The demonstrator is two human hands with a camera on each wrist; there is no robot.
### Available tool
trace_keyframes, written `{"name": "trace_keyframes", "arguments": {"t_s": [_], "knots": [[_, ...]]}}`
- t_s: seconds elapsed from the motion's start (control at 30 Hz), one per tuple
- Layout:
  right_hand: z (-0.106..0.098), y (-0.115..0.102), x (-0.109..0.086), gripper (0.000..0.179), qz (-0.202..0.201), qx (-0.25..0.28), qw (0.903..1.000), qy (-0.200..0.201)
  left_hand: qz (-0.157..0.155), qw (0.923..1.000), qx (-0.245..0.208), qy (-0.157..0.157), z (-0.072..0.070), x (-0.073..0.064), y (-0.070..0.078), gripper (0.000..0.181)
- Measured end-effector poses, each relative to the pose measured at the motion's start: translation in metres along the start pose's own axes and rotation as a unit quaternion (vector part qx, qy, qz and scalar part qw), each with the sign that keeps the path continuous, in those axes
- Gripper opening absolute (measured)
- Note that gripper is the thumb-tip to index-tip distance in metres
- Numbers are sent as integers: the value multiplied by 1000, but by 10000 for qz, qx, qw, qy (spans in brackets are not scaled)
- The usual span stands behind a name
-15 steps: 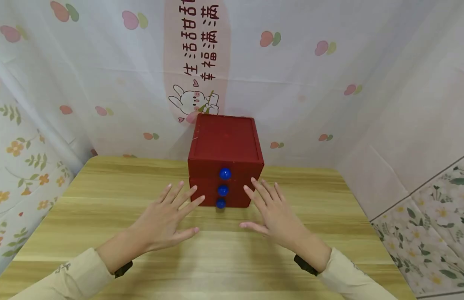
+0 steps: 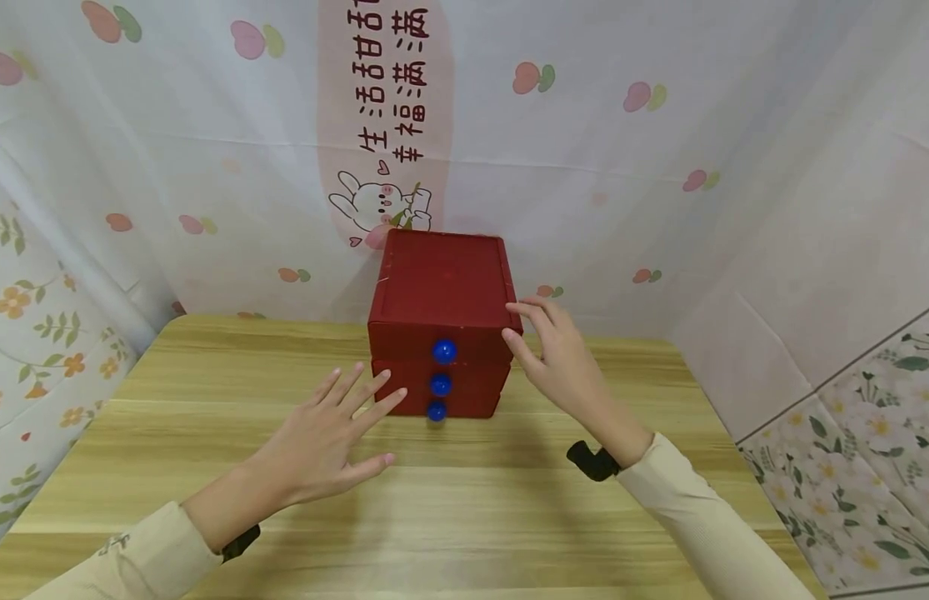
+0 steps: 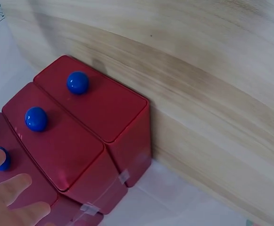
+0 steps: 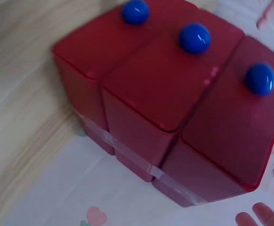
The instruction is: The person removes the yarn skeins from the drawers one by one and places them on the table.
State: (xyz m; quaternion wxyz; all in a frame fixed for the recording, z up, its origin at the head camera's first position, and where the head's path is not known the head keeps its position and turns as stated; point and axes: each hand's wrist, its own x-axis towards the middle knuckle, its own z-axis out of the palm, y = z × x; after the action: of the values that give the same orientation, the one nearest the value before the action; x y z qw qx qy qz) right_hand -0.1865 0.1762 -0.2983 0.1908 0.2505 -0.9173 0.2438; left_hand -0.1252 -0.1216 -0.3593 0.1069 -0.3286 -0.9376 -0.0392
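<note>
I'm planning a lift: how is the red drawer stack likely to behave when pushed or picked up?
The red drawer stack looks stiff, with straight edges and flat faces. Sitting flat on the wooden table, it may slide before tipping. Clear tape across its side probably helps its tiers lift together.

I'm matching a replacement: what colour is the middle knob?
Glossy blue; the middle knob shows best in the right wrist view.

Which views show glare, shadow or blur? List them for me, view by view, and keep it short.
Head view: a pale sheen on the wooden table, plus a soft shadow below the right hand; left wrist view: small bright glints on the blue knobs; right wrist view: the red drawers look slightly soft, the wooden table's grain smeared.
</note>
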Motion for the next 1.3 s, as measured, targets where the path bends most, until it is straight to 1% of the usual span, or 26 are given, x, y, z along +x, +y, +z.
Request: {"name": "trace_keyframes", "arguments": {"t_s": [0.07, 0.13, 0.23, 0.33, 0.43, 0.53, 0.63, 0.73, 0.83, 0.93, 1.07, 1.17, 1.3], "knots": [[-1, 1, 13, 44, 460, 354, 9981, -190, 35, 9999, -37, 99, 0, 1, 1, 69], [-1, 2, 25, 47, 890, 601, 9935, -384, 71, 9997, -77, 212, -1, 2, 2, 69], [1, 4, 41, 53, 1406, 740, 9852, -651, 124, 9990, -134, 400, -1, 5, 3, 70], [6, 9, 55, 58, 1746, 766, 9777, -883, 184, 9976, -168, 639, 0, 7, 3, 70], [12, 16, 66, 60, 1991, 813, 9713, -1017, 199, 9954, -316, 882, 2, 10, 3, 70], [18, 20, 74, 59, 2238, 827, 9648, -1102, 176, 9918, -584, 1120, 3, 13, 3, 67], [23, 23, 80, 57, 2393, 723, 9619, -1104, 165, 9863, -852, 1401, 4, 17, 2, 64], [27, 26, 85, 54, 2470, 519, 9618, -1063, 163, 9801, -998, 1706, 6, 23, 1, 61], [31, 28, 88, 51, 2576, 385, 9599, -1037, 93, 9754, -1125, 1893, 8, 29, 1, 57], [33, 27, 90, 49, 2706, 331, 9566, -1030, -135, 9739, -1324, 1838, 8, 36, 1, 55], [36, 28, 92, 48, 2779, 194, 9551, -1011, -530, 9729, -1683, 1497, 6, 49, 4, 53], [36, 29, 92, 47, 2793, 72, 9552, -979, -721, 9686, -1995, 1297, 6, 61, 6, 50], [37, 29, 93, 47, 2854, 17, 9530, -1017, -900, 9604, -2355, 1185, 8, 74, 7, 47]]}}
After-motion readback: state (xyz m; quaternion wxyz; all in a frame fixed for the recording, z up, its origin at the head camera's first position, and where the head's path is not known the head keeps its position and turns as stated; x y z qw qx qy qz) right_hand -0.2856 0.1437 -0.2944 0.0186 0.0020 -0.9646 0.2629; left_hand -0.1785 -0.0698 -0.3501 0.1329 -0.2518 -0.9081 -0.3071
